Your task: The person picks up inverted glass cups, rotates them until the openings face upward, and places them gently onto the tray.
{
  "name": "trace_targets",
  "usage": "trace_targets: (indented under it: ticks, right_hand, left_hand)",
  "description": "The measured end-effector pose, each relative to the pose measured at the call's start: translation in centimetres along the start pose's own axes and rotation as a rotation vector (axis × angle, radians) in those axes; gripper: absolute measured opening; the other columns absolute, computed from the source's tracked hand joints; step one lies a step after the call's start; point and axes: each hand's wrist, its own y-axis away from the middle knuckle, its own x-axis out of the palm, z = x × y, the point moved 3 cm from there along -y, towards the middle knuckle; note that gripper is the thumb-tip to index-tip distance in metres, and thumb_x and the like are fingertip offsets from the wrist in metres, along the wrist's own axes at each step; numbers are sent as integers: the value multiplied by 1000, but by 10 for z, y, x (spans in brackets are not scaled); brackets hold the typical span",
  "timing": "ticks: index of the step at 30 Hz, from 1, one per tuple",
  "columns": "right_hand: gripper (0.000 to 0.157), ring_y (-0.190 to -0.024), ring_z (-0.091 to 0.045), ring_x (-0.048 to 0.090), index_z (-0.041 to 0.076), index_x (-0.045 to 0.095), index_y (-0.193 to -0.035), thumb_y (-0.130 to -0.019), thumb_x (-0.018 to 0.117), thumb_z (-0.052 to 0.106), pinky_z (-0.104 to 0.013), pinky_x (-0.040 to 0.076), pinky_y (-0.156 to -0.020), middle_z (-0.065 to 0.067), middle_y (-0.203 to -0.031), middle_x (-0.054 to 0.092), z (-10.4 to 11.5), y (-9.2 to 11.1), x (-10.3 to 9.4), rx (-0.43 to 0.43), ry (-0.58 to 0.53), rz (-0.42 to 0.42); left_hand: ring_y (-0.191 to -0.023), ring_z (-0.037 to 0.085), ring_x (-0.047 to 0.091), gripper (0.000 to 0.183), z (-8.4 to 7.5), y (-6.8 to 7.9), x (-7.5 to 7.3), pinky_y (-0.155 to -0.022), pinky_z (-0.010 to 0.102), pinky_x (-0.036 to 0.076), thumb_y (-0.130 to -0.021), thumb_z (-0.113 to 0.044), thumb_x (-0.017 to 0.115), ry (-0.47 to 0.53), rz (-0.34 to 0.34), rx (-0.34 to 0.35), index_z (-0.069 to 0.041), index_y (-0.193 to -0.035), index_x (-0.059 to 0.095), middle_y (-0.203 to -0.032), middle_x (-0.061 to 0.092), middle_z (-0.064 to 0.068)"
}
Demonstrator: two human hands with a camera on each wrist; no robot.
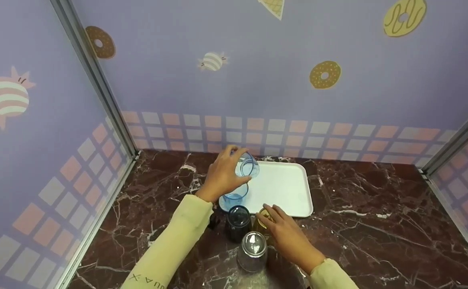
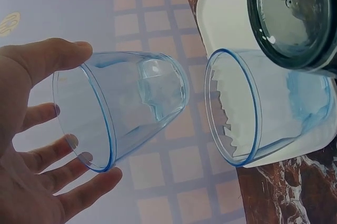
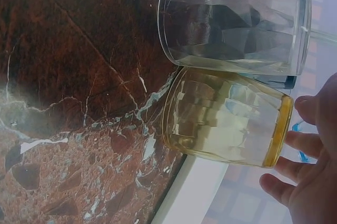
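My left hand (image 1: 224, 171) holds a clear blue-tinted glass (image 2: 139, 103) by its rim, thumb on one side and fingers on the other. The glass is raised over the rear left corner of the white tray (image 1: 294, 192). A matching blue glass (image 2: 284, 108) stands mouth up on the tray's front left. In front of the tray, an amber glass (image 3: 226, 118) is upside down on the table, and my right hand (image 1: 288, 233) reaches over its upturned base. Those fingers lie loosely about the base; whether they touch it is hard to tell.
Beside the amber glass, a dark glass (image 1: 239, 224) and a clear glass (image 1: 252, 255) stand upside down, close together. The brown marble tabletop (image 1: 362, 224) meets a patterned wall (image 1: 270, 88) behind the tray and another wall (image 1: 37, 160) on the left.
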Motion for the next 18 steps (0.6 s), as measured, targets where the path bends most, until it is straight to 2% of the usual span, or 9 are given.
trace_targets:
  ticks: [5,12,18]
  right_hand:
    - [71,-124,-41,52,14,62,-129,-63,82,3,-48,46,-102,-15,-139,53,0,-2,1,-23,36,-27]
    - [76,-122,-41,54,14,63,-126,-54,89,12,-45,48,-100,-16,-137,55,-1,-4,1,-20,22,-26]
    - [75,-124,-40,53,14,63,-127,-57,89,12,-45,50,-98,-14,-138,54,0,-4,1,-1,12,-8]
  left_hand:
    - [-119,28,54,73,2,-2,1,-75,48,54,-76,-36,81,-11,9,1,-28,-141,48,-139,46,6]
    - [-117,27,54,70,6,-7,2,-77,48,54,-77,-36,80,-19,16,-3,-28,-139,49,-138,46,5]
    - [-117,27,53,70,10,-11,5,-79,49,54,-77,-35,80,-22,34,-14,-28,-139,48,-138,46,5]
